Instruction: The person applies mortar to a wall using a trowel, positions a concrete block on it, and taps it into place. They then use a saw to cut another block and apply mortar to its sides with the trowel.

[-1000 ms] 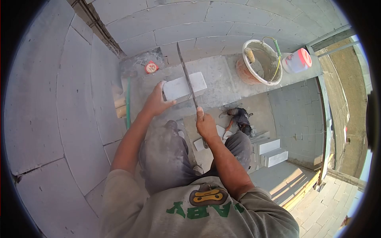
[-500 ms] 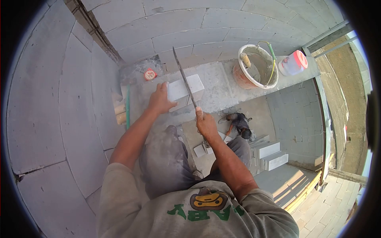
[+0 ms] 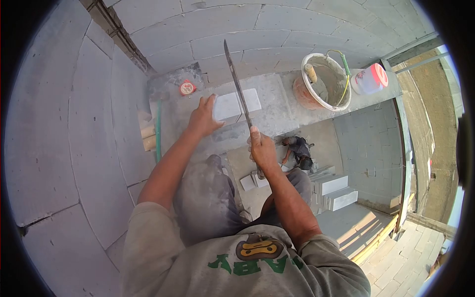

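A pale lightweight concrete block [image 3: 228, 107] lies on the dusty ledge [image 3: 277, 111] ahead of me. My left hand [image 3: 204, 118] grips its left end, with the thumb on the near side and the fingers over the far side. In my right hand [image 3: 263, 150] is the handle of a hand saw [image 3: 238, 88], its long blade seen almost edge-on. The blade crosses the block right of its middle and sits at a cut line in it. Its tip points away toward the block wall.
On the ledge stand a mortar bucket [image 3: 302, 94] with a wooden-handled tool in it, a red-lidded plastic jar [image 3: 368, 80] and a red tape roll [image 3: 187, 88]. Block walls [image 3: 222, 24] rise ahead and left. Below, a person [image 3: 299, 151] crouches near stacked blocks [image 3: 339, 190].
The saw and my right hand have moved forward, away from me, across the block. My left hand keeps its hold. The view has shifted slightly.
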Motion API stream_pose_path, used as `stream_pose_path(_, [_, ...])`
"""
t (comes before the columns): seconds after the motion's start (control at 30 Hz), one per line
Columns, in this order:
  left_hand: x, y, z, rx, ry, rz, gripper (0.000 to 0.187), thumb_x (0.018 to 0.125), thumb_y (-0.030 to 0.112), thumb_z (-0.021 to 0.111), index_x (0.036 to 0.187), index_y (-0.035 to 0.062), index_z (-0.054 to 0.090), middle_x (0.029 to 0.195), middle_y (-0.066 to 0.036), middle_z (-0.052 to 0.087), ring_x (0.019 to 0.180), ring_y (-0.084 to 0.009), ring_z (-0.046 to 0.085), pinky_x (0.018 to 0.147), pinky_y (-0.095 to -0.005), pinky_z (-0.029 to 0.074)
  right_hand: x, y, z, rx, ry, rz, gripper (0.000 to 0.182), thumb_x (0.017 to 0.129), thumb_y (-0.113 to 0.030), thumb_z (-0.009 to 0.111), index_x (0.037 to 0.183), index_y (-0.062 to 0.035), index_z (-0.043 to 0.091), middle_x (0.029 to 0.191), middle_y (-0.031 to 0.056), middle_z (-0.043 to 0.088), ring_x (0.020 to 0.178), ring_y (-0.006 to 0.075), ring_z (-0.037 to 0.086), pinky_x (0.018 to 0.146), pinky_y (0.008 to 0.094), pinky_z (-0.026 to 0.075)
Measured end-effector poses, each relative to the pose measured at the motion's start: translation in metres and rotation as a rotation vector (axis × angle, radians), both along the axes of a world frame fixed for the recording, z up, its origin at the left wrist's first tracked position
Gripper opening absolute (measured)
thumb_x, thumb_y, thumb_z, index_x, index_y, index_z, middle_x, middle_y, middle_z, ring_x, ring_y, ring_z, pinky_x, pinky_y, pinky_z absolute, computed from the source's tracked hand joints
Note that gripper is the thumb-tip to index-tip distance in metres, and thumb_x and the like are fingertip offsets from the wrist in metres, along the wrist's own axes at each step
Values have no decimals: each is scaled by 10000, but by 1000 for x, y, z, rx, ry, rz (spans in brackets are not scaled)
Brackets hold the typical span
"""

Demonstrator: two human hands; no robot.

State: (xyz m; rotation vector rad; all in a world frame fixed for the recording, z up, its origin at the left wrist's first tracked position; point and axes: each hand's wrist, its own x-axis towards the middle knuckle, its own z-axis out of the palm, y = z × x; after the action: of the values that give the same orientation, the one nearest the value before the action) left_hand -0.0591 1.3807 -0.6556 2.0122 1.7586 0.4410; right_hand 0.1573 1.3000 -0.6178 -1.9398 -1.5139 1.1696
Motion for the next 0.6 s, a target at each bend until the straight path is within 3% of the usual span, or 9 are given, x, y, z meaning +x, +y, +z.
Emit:
stream_pose_path(0.03, [0,-2,-2,-9,-10,-9,963,646,319,848,1412,71,318,1289,-212,437,1065,-385,600,880,-430,524,-1,-1,13,-4,0,0,668,1019,-504,281,859,40,635,819,286,641,814,500,596,737,528,461])
stream_pose_path(0.1, [2,-3,-2,-17,-4,-7,966,648,322,847,1416,74,317,1282,-218,438,1055,-386,606,876,-429,527,-2,-5,42,284,165,-30,609,1024,-474,307,860,27,613,740,255,618,724,471,595,675,491,465])
stream_pose_path(0.2, [6,-5,2,-19,29,8,966,651,325,847,1420,80,317,1270,-226,441,1037,-387,615,868,-428,532,-7,-11,90,469,346,-58,565,1029,-445,320,867,20,597,690,229,599,668,450,588,636,470,462])
stream_pose_path(0.27, [6,-5,6,-19,59,14,964,651,325,846,1420,82,319,1264,-228,442,1031,-387,618,864,-427,534,-7,-11,74,505,324,-36,550,1030,-440,318,893,19,587,699,239,609,671,469,583,641,501,457])
stream_pose_path(0.33, [8,-7,7,-14,67,19,958,655,326,844,1422,90,321,1256,-231,447,1026,-393,618,856,-427,537,-6,-8,14,310,-79,-1,619,1024,-472,301,886,37,624,780,283,638,751,505,595,705,539,464])
stream_pose_path(0.37, [9,-10,5,-15,65,12,958,655,326,844,1422,90,321,1256,-231,447,1026,-393,618,856,-427,537,-2,-3,-31,28,-269,56,695,1015,-507,279,882,58,661,875,329,636,854,530,594,784,567,458])
stream_pose_path(0.47, [7,-1,6,-10,84,29,952,654,326,844,1421,100,326,1274,-241,446,1041,-399,614,857,-425,538,1,2,-25,-120,-106,12,740,1009,-528,257,883,65,682,925,345,628,917,535,588,839,560,457])
stream_pose_path(0.6, [9,-5,11,-65,66,40,1012,645,322,847,1453,111,275,1330,-256,429,1086,-404,599,880,-424,531,2,2,-21,-101,-106,-10,712,1013,-516,269,866,53,672,883,329,635,882,528,594,800,561,458])
